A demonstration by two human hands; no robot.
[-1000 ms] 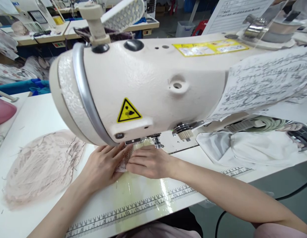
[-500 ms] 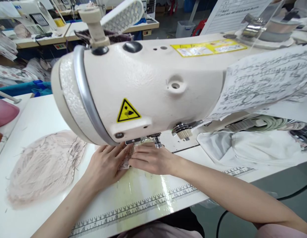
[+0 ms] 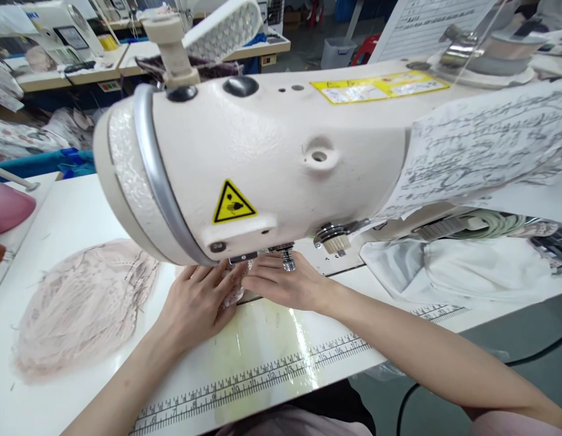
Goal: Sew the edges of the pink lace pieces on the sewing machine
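Note:
A small piece of pale pink lace fabric point(image 3: 235, 294) lies under the sewing machine head point(image 3: 281, 157), mostly covered by my hands. My left hand point(image 3: 194, 303) rests low on the table, with the lace between its thumb and forefinger. From the other side my right hand point(image 3: 285, 283) presses its closed-together fingers onto the same lace, close to the needle area. The fingertips of both hands are partly hidden by the machine, and so is the needle itself.
Left of my hands lies a gathered pink lace piece point(image 3: 85, 309). A printed ruler point(image 3: 244, 383) runs along the table's front edge. White fabric point(image 3: 485, 269) and a green cord coil point(image 3: 499, 225) sit at right. Handwritten paper point(image 3: 485, 145) covers the machine arm.
My right hand has slid slightly forward and to the right, deeper under the machine head. The lace between my hands has shifted a little forward. My left hand has hardly moved.

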